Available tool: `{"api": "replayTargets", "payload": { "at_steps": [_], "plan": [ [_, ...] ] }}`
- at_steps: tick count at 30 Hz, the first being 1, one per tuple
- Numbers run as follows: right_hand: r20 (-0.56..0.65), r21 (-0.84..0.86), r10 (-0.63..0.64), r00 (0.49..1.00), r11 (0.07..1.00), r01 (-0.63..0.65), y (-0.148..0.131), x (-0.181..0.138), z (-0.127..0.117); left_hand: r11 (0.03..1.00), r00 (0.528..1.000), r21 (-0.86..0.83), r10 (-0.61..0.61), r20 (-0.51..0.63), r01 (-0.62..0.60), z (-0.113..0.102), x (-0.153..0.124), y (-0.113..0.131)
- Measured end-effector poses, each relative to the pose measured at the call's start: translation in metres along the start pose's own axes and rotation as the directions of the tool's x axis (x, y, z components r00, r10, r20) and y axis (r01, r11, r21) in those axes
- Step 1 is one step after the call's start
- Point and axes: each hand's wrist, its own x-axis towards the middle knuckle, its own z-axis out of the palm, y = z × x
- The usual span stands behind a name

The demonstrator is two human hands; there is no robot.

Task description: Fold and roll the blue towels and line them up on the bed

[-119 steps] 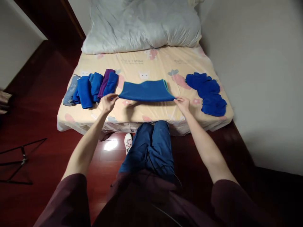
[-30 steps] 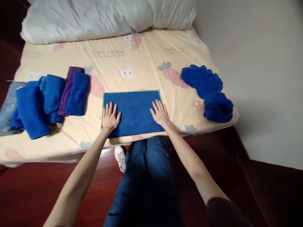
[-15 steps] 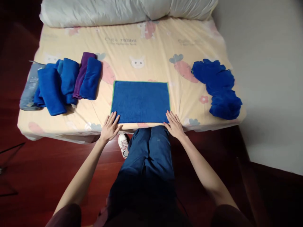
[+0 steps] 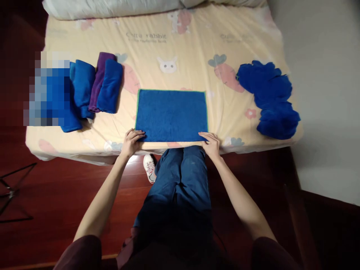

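Observation:
A blue towel (image 4: pixel 172 114) with thin green edging lies flat near the front edge of the bed, its long side facing me. My left hand (image 4: pixel 131 142) is closed at its near left corner, fingertips on top and thumb out of sight. At the near right corner, my right hand (image 4: pixel 211 144) pinches the cloth in a similar way, with the fingers pointing inward. The towel's surface looks smooth, without visible folds.
Rolled blue towels (image 4: pixel 110 86) and a purple one (image 4: pixel 101 80) lie on the left, partly pixelated. A crumpled blue cloth heap (image 4: pixel 270 97) sits at the right by the wall (image 4: pixel 323 93). A pale quilt (image 4: pixel 112 8) borders the patterned bedsheet (image 4: pixel 174 52). Black stand legs (image 4: pixel 11 193) show lower left.
Both hands have gone from lying flat with fingers stretched forward to fingers turned inward, closed on the towel's near corners. The view has shifted slightly; the towel stays flat.

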Motion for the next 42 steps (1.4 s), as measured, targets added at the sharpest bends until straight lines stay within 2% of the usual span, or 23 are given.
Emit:
{"api": "replayTargets", "payload": {
  "at_steps": [3,7,11,18,22,27,32,38,42],
  "plan": [
    [-0.071,0.100,0.057,0.996,0.994,-0.050,0.002,0.003,0.002,0.994,0.993,-0.100,-0.052,-0.107,0.041,0.001,0.001,0.002],
    [-0.066,0.185,0.123,0.990,0.977,-0.109,0.006,0.005,0.000,0.980,0.988,-0.192,-0.084,-0.126,0.059,0.000,0.001,0.006],
    [-0.063,0.283,0.226,0.972,0.938,-0.200,0.012,0.010,-0.003,0.967,0.966,-0.223,-0.166,-0.196,0.120,0.003,0.000,0.008],
    [-0.105,0.425,0.356,0.929,0.860,-0.282,0.030,0.015,-0.003,0.914,0.921,-0.305,-0.336,-0.198,0.268,0.007,0.002,0.008],
    [-0.129,0.431,0.436,0.890,0.834,-0.346,0.036,0.016,0.001,0.867,0.873,-0.344,-0.443,-0.205,0.360,0.010,0.003,0.004],
    [-0.142,0.374,0.444,0.885,0.852,-0.367,0.028,0.018,0.001,0.827,0.806,-0.346,-0.536,-0.249,0.443,0.013,0.004,0.003],
    [-0.175,0.342,0.385,0.906,0.887,-0.311,0.016,0.022,0.001,0.842,0.791,-0.318,-0.526,-0.311,0.435,0.010,0.007,0.008],
    [-0.164,0.257,0.410,0.897,0.896,-0.362,0.009,0.024,0.001,0.839,0.763,-0.274,-0.543,-0.351,0.470,0.009,0.009,0.014],
    [-0.197,0.219,0.387,0.901,0.913,-0.344,0.009,0.023,0.005,0.850,0.764,-0.249,-0.527,-0.372,0.465,0.010,0.010,0.018]
  ]
}}
